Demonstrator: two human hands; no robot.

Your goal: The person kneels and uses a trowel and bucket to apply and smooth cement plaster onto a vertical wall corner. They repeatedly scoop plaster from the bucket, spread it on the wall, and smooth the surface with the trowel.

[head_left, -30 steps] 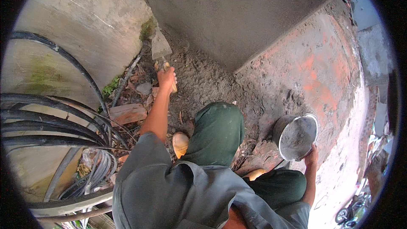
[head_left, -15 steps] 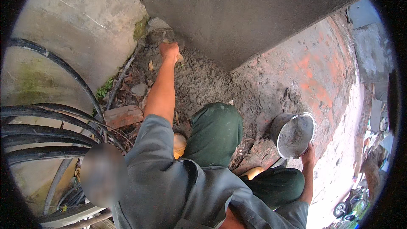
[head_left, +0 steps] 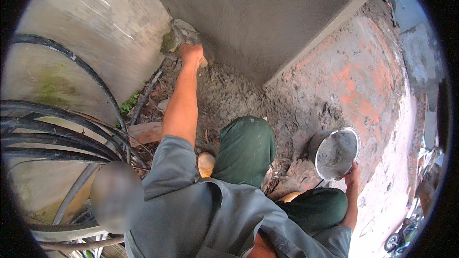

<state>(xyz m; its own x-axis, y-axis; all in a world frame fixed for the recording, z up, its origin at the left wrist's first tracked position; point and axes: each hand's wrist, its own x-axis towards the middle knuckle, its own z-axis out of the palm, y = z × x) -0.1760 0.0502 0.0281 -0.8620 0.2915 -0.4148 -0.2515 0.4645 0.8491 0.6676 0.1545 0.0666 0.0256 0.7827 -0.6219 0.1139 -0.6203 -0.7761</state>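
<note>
My left hand (head_left: 192, 55) is closed around the wooden handle (head_left: 203, 62) of a trowel, low in the corner where two walls meet. The trowel's blade is mostly hidden beyond my fist, by the foot of the smooth, dark grey rendered wall (head_left: 248, 19). My right hand (head_left: 353, 174) grips the rim of a round metal bucket (head_left: 313, 149) at the right. The bucket leans with its mouth toward me, and grey mortar (head_left: 338, 153) lies inside. Between my arms show my bent knees in green trousers (head_left: 245, 150).
Thick black hoses (head_left: 57, 129) curve along the old concrete wall (head_left: 95, 28) at left. A reddish brick (head_left: 146, 132) lies near their ends. Rough mortar-strewn ground (head_left: 229, 98) runs below the rendered wall, with a reddish smeared surface (head_left: 356, 90) to the right.
My left fist has shifted slightly up toward the corner with the trowel. The bucket stays in my right hand, nearly unmoved. The whole view has tilted a little.
</note>
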